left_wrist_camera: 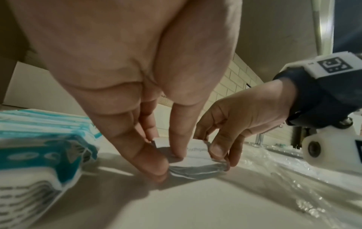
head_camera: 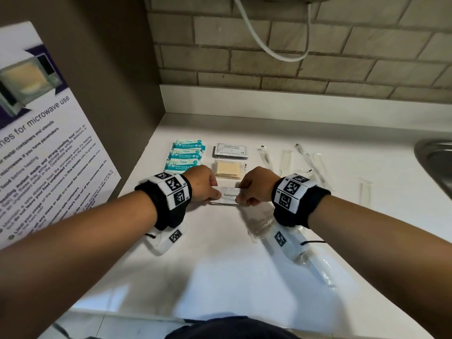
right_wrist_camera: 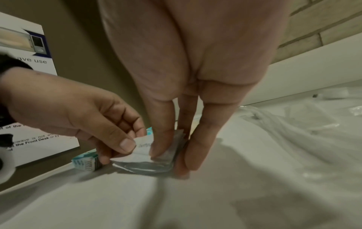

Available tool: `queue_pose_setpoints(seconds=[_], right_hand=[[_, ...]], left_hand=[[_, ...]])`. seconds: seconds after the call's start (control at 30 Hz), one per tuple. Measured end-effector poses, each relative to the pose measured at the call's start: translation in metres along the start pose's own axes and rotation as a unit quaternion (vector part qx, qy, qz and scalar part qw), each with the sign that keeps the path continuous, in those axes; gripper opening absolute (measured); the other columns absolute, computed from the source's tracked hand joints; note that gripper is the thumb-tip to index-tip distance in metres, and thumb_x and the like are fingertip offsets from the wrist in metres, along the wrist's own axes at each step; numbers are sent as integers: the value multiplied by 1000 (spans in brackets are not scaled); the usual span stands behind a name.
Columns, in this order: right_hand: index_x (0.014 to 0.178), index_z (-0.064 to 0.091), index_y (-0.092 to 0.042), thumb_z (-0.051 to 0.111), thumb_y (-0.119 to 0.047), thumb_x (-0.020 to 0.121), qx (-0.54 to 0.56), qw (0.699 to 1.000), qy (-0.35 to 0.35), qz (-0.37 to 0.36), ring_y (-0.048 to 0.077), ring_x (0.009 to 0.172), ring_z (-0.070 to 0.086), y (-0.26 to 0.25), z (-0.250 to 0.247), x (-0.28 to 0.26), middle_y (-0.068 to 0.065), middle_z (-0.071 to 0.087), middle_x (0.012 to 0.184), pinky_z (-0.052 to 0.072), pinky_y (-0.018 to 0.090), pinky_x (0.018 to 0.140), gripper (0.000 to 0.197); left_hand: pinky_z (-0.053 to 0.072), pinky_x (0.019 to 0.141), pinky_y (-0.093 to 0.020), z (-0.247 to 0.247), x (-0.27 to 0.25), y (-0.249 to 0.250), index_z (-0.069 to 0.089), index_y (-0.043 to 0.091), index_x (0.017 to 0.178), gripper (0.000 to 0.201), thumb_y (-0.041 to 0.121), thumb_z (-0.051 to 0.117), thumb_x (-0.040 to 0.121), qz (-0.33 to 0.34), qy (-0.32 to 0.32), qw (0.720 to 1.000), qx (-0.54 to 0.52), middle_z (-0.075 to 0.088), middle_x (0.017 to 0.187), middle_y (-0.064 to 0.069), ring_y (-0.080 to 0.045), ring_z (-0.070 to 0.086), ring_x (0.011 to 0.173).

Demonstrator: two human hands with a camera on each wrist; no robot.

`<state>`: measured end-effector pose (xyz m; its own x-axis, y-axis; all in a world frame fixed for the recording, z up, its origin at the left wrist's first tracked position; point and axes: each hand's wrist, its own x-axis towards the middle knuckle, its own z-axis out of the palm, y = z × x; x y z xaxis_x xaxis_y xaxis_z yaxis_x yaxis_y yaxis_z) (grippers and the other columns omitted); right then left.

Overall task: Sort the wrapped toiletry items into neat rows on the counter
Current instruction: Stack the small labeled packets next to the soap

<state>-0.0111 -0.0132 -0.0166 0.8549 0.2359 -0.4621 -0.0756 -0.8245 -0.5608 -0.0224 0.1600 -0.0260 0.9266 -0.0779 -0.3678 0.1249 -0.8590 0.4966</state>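
Got both hands on the toothpaste sachets [head_camera: 229,195]: left hand [head_camera: 205,183] and right hand [head_camera: 254,185] each pinching an end. I'd square them under the soap [head_camera: 228,170], edges flush.

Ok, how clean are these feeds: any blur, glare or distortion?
Head view: sharp, "Toothpaste" legible on the white toothpaste sachets, wide-angle bending at the edges. Left wrist view: soft, teal-and-white wipe packs smeared, glints on the clear plastic wrap. Right wrist view: dim, grainy, sachet print unreadable.
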Motion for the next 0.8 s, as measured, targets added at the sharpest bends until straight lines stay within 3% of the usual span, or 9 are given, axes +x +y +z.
queue_pose_setpoints(seconds=[0.07,0.17,0.33,0.47,0.53,0.63,0.73,0.8], right_hand=[[97,71,-6,75,-9,79,-5,1000,3,3,13,55,61,0,2,3,6,69,69,59,24,66,19],[87,72,-9,74,-9,80,-5,1000,4,2,11,48,57,1,5,7,-3,62,51,58,23,64,7],[88,74,-8,67,-16,85,-50,999,-2,-20,14,52,54,2,6,7,-3,58,52,54,29,74,11],[95,72,-2,63,-27,87,-115,992,-10,-44,16,56,52,0,5,3,6,65,67,53,33,81,28],[97,70,-3,65,-34,86,-141,989,-7,-54,24,73,61,-2,4,0,15,72,88,52,37,88,33],[118,65,-3,70,-40,82,-176,982,-14,-66,27,106,63,-6,5,-5,10,68,115,50,38,97,52],[112,64,-9,76,-36,75,-227,970,-8,-80,26,105,60,-9,8,-4,5,65,110,52,33,90,47],[116,63,-7,77,-30,74,-252,964,-5,-85,26,106,60,-11,10,-1,7,64,114,53,33,88,50]], left_hand=[[49,64,-22,1,1,2,68,15,95,20,26,75,81,-2,10,1000,27,73,76,-2,-14,67,68],[50,77,-27,2,4,3,73,13,96,21,26,75,81,3,18,997,71,73,91,-3,-19,67,89],[48,81,-27,1,6,4,72,15,106,25,29,70,85,22,7,994,107,71,104,-3,-21,63,98],[48,87,-28,-3,3,5,68,12,114,28,27,60,91,36,-13,993,113,70,106,-5,-23,63,103],[47,90,-27,-3,2,4,63,14,123,37,30,63,89,37,-19,992,121,66,114,-3,-22,60,107],[45,98,-27,-4,1,3,54,16,133,59,37,73,81,50,-30,988,144,59,130,-2,-20,56,117],[44,96,-27,-1,3,6,50,17,136,68,36,77,77,74,-29,978,190,55,134,-2,-20,54,120],[45,89,-28,2,5,9,53,18,134,65,34,77,75,84,-29,970,228,55,129,-4,-23,56,115]])
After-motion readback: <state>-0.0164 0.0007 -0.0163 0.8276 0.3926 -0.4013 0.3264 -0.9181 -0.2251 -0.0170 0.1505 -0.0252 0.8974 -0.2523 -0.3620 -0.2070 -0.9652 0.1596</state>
